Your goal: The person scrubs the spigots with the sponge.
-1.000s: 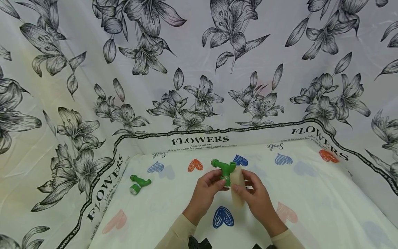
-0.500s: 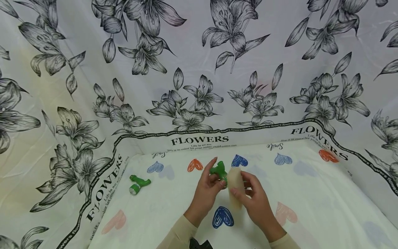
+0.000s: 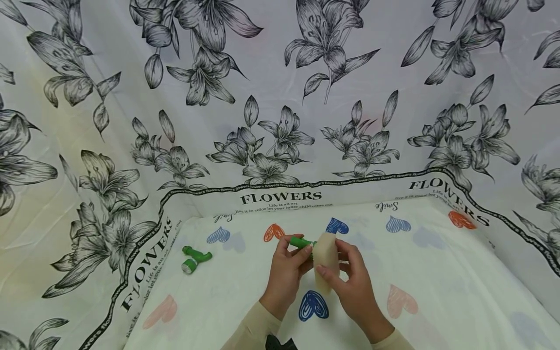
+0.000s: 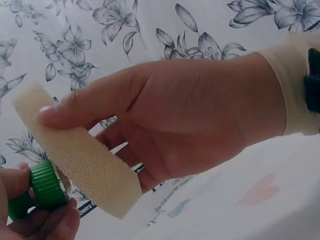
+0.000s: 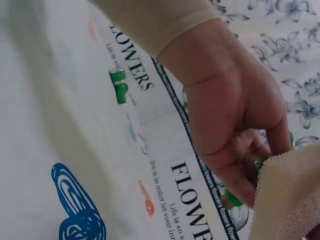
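Note:
In the head view my left hand (image 3: 283,270) pinches a green tap (image 3: 301,242) between thumb and fingers. The left wrist view shows the tap's ribbed green collar (image 4: 47,185) with a metallic ring at its end. My right hand (image 3: 356,282) holds a beige sponge (image 3: 325,260), its thumb on the near face and its fingers behind. The sponge (image 4: 80,155) is up against the tap's ring end, and whether they touch I cannot tell. From the head, the sponge hides much of the tap. A second green tap (image 3: 196,258) lies on the cloth at the left.
A white cloth (image 3: 245,291) printed with hearts covers the table. Behind and beside it hangs a flower-printed curtain (image 3: 280,97), with a black lettered band along its lower part.
My left hand has turned the tap, so its outlet now points left and less of it shows. My right hand has moved the sponge slightly left, over the tap's end.

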Available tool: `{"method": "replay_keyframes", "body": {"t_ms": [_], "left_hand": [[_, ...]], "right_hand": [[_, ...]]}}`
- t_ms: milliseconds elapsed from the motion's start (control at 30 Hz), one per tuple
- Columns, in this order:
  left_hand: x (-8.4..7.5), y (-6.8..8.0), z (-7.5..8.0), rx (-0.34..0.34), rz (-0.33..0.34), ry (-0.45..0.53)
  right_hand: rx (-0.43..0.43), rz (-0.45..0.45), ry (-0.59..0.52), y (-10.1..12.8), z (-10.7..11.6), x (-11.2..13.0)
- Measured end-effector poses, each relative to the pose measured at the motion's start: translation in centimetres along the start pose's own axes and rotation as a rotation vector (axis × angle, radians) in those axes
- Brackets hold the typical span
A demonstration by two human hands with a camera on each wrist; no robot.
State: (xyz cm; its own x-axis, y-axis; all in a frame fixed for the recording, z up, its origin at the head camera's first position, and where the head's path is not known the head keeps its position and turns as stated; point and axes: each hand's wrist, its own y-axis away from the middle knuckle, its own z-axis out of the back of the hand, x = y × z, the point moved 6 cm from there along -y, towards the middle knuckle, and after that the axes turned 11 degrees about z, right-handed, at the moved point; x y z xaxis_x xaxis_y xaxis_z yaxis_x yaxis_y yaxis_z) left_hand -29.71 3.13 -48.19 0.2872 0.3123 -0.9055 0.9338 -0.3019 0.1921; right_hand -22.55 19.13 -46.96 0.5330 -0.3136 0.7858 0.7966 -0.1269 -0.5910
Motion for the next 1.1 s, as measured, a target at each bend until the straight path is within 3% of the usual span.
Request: {"method": "replay_keyframes", "body": {"t_ms": [433,633,800,1100], "left_hand": [[0.1,0.3,-0.3,0.128,-0.008,0.087],[-0.1,0.2,-0.2,0.101,-0.044,0.049],[-0.1,0.0,0.0,0.073,-0.046,0.066],[0.1,0.3,-0.1,0.098,-0.026,0.054]], "right_hand": [[0.008,-0.137,-0.095,-0.3,0.7,-2.0],[0.011,-0.135,-0.111,0.1,0.1,-0.9],[0.015,-0.066,-0.087,0.4,-0.4,-0.1],[0.018,-0.063,-0.06,0.2,0.1,-0.5]]}}
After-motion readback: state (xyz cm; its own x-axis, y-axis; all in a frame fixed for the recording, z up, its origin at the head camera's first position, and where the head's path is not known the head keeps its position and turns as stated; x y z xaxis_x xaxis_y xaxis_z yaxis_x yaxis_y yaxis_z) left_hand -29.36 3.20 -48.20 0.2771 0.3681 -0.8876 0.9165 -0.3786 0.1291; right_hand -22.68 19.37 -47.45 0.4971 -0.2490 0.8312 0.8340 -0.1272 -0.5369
